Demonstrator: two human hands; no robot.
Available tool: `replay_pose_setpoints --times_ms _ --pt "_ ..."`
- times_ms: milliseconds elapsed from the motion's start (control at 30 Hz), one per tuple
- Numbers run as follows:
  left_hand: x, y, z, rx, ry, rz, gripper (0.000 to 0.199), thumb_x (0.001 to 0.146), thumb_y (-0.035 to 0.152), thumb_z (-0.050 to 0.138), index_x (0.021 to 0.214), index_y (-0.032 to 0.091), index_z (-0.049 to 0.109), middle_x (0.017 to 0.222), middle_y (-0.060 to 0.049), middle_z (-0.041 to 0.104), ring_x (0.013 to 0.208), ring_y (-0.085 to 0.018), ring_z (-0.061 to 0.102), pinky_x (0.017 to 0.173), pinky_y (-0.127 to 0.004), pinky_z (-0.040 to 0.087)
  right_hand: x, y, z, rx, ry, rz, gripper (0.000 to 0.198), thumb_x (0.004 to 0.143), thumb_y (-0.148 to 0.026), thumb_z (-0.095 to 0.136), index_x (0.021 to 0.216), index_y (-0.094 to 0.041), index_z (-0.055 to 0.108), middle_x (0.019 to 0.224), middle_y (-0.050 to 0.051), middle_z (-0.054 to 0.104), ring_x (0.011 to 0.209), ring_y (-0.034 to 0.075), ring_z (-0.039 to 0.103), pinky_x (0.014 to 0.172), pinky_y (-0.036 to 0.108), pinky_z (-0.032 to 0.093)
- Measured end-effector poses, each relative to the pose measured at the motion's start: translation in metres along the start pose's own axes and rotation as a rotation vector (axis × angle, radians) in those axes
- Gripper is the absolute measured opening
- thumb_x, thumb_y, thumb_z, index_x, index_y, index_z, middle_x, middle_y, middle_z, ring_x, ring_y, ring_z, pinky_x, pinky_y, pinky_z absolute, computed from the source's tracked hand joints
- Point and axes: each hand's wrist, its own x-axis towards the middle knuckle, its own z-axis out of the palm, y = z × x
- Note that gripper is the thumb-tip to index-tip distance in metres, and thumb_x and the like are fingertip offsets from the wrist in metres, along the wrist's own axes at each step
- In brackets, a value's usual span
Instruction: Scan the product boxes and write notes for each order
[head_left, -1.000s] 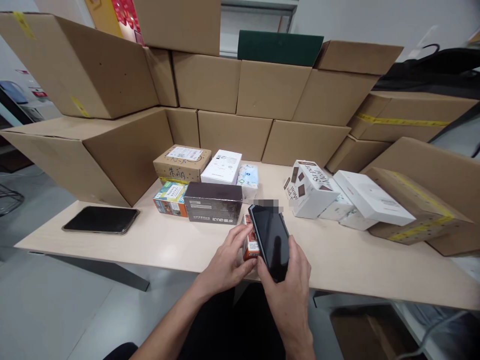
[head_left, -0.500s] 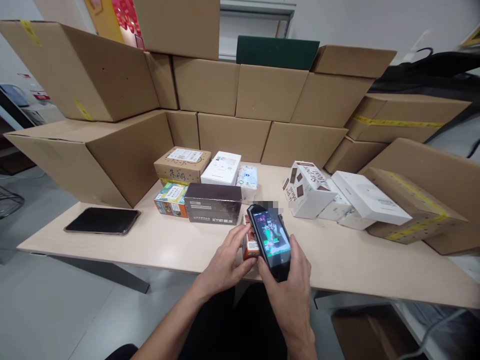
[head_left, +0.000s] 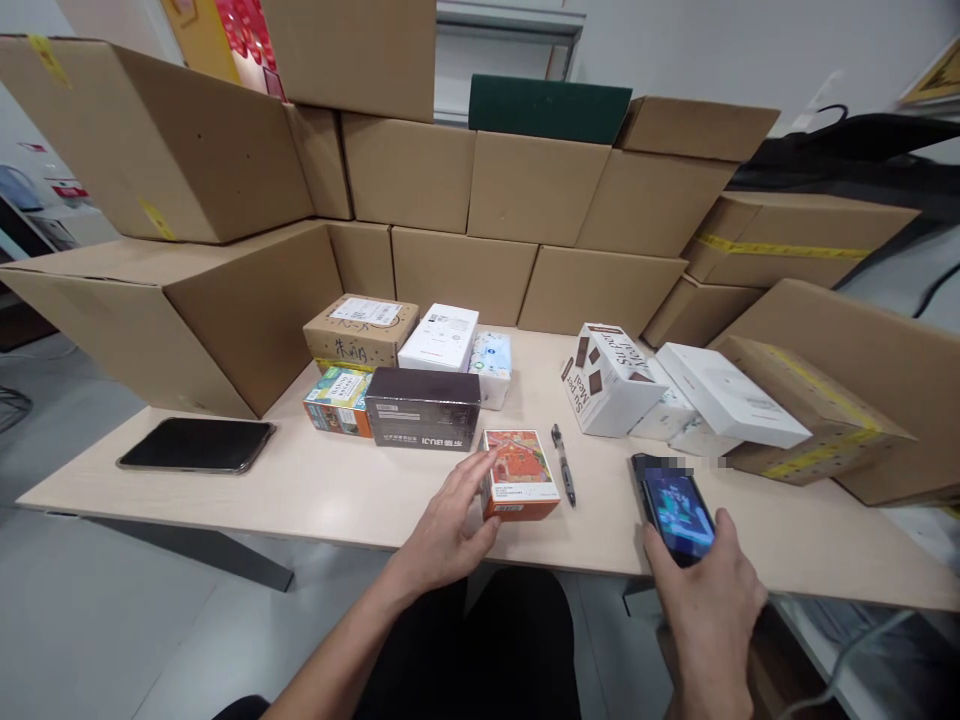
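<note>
A small orange-and-white box [head_left: 519, 475] with a red picture on top lies near the table's front edge. My left hand [head_left: 450, 515] holds its left side, fingers along the upper edge and thumb at the front corner. To the right, my right hand [head_left: 701, 590] grips a black smartphone [head_left: 679, 515] with a lit screen, thumb on one side and fingers on the other. The phone is low over the table; whether it touches the top I cannot tell. Between the box and the phone lies a dark pen [head_left: 563, 465].
A second phone [head_left: 196, 444], screen dark, lies at the table's left end. Small packages, among them a dark box [head_left: 424, 408] and a carton [head_left: 361, 330], stand at left centre. A white carton [head_left: 611, 385] and other boxes stand at right. Large cardboard boxes [head_left: 457, 285] wall the back.
My right hand has carried the phone to the right, away from the orange box, uncovering the box top and the pen. My left hand stays at the box. The view has shifted slightly.
</note>
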Motion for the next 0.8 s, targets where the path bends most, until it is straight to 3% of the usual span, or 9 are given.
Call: replay_pose_setpoints --times_ms 167,267,367,467,600,700,800 --pt "-0.002 -0.001 0.0 -0.013 0.011 -0.008 0.072 0.091 0.019 0.053 0.156 0.026 0.021 0.16 -0.012 0.032 0.14 -0.029 0.04 0.113 -0.05 0.041 0.008 0.017 0.014 -0.053 -0.032 0.047 0.088 0.077 -0.066 0.053 0.142 -0.006 0.049 0.114 0.026 0.062 0.109 0.046 0.056 0.095 0.062 0.041" --pt "-0.002 -0.001 0.0 -0.023 0.016 -0.012 0.071 0.092 0.02 0.053 0.156 0.027 0.022 0.16 -0.012 0.033 0.139 -0.029 0.041 0.112 -0.05 0.041 0.006 0.008 0.01 -0.066 0.007 0.056 0.083 0.079 -0.072 0.05 0.135 -0.011 0.056 0.124 0.028 0.058 0.122 0.052 0.045 0.095 0.071 0.036" --pt "-0.002 -0.001 0.0 -0.025 0.02 -0.011 0.073 0.091 0.018 0.053 0.156 0.027 0.022 0.159 -0.012 0.033 0.139 -0.029 0.041 0.113 -0.05 0.041 -0.008 -0.025 -0.002 0.082 0.076 -0.093 0.08 0.084 -0.073 0.047 0.133 -0.012 0.057 0.133 0.028 0.051 0.125 0.049 0.043 0.096 0.071 0.035" --pt "-0.001 -0.001 0.0 -0.032 0.019 0.008 0.076 0.087 0.014 0.053 0.156 0.027 0.022 0.159 -0.011 0.033 0.141 -0.029 0.039 0.114 -0.051 0.04 -0.034 -0.076 -0.009 0.353 -0.143 -0.326 0.071 0.092 -0.064 0.046 0.145 -0.017 0.042 0.129 0.02 0.056 0.117 0.033 0.055 0.094 0.053 0.049" --pt "-0.003 -0.002 0.0 -0.083 0.025 0.012 0.08 0.083 0.007 0.051 0.155 0.029 0.024 0.158 -0.01 0.035 0.135 -0.028 0.045 0.111 -0.049 0.044 -0.068 -0.129 0.003 0.268 -0.125 -0.543 0.074 0.089 -0.066 0.052 0.143 -0.016 0.044 0.134 0.023 0.051 0.116 0.035 0.055 0.092 0.052 0.051" --pt "-0.004 -0.003 0.001 -0.129 0.038 -0.012 0.084 0.079 0.003 0.049 0.154 0.03 0.025 0.158 -0.01 0.034 0.124 -0.025 0.053 0.108 -0.046 0.046 -0.069 -0.138 0.014 0.203 -0.06 -0.562 0.065 0.09 -0.058 0.056 0.136 -0.013 0.052 0.13 0.025 0.049 0.112 0.036 0.055 0.088 0.052 0.053" --pt "-0.005 -0.004 0.002 -0.151 0.061 -0.046 0.085 0.078 0.002 0.049 0.154 0.032 0.025 0.156 -0.01 0.034 0.111 -0.021 0.058 0.104 -0.044 0.049 -0.043 -0.133 0.01 0.319 -0.104 -0.551 0.062 0.09 -0.052 0.058 0.137 -0.013 0.052 0.122 0.02 0.049 0.109 0.031 0.056 0.089 0.048 0.053"
